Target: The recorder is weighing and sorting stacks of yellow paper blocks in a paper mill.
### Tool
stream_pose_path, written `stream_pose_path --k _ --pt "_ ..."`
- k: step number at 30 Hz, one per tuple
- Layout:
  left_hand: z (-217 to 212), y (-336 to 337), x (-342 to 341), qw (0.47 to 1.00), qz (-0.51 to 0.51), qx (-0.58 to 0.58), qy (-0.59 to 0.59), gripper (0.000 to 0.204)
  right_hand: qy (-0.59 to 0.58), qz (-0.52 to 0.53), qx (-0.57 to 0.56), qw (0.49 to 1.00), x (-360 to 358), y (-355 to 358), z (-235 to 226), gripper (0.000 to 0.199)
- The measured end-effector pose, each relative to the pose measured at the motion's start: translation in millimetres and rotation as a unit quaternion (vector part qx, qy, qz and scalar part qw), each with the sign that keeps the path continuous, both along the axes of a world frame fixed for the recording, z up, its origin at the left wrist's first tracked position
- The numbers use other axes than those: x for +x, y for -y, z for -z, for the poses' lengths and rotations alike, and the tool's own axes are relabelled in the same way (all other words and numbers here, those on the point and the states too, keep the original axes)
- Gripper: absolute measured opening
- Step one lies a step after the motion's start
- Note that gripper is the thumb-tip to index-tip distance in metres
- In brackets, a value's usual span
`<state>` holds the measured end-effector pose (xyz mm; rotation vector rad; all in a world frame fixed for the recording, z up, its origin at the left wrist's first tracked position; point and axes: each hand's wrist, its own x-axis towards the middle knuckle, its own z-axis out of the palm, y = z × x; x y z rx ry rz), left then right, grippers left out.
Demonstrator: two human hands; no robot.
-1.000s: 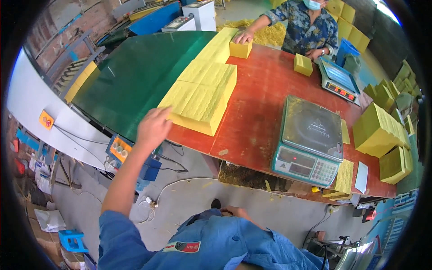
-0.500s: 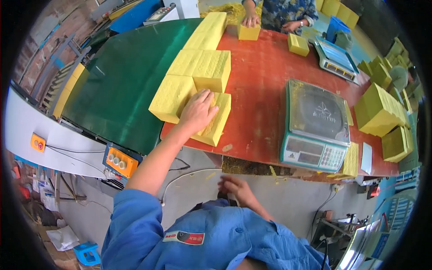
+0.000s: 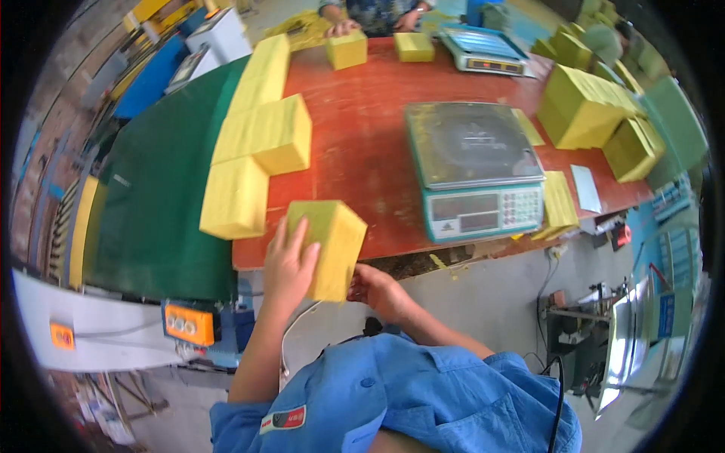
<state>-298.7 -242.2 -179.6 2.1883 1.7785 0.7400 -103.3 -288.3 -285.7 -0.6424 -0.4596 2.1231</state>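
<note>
A yellow block [image 3: 338, 257], looking like pressed stacked sheets, is tilted at the near edge of the red table. My left hand [image 3: 289, 260] grips it from the left, fingers spread over its face and thumb toward the near side. At the block's lower right edge is my right hand [image 3: 375, 291], fingers curled against it and partly hidden. Just left of the held block stands another yellow block [image 3: 240, 198], at the border of the green conveyor belt [image 3: 151, 189]. Behind that, more yellow blocks [image 3: 281, 136] form a row going away from me.
A digital scale [image 3: 477, 166] sits on the red table [image 3: 362, 136] to the right. Yellow stacks [image 3: 581, 109] stand beyond it. Across the table, a co-worker's hand [image 3: 343, 29] rests on a yellow block, near a second scale [image 3: 483, 49]. An orange button box [image 3: 189, 325] is at lower left.
The nearest yellow block has been pulled off the row toward me and tilted up by my left hand. My right hand has come up to its edge. The view has shifted.
</note>
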Motion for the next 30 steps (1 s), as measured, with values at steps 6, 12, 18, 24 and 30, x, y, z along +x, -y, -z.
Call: stream_pose_path --k 6,12,18,24,30 --pt "-13.8 12.4 39.9 0.754 0.055 -0.186 0.627 0.050 0.341 0.145 0.390 0.843 80.3 7.7 -113.1 0.037" --pt "-23.6 -42.3 164.0 0.703 0.139 -0.224 0.661 0.043 0.562 0.312 0.534 0.549 157.1 -24.5 -197.3 0.043" --pt "-56.0 -113.4 316.1 0.517 0.151 -0.343 0.769 0.044 0.637 0.338 0.473 0.506 273.4 -92.8 -205.1 0.037" --pt "-31.4 -136.0 341.9 0.442 0.085 -0.372 0.812 0.046 0.652 0.227 0.502 0.521 321.3 -167.4 -208.9 0.033" --pt "-14.6 -101.0 252.4 0.571 0.009 -0.413 0.710 0.043 0.698 0.137 0.576 0.403 300.5 -171.0 -209.8 0.039"
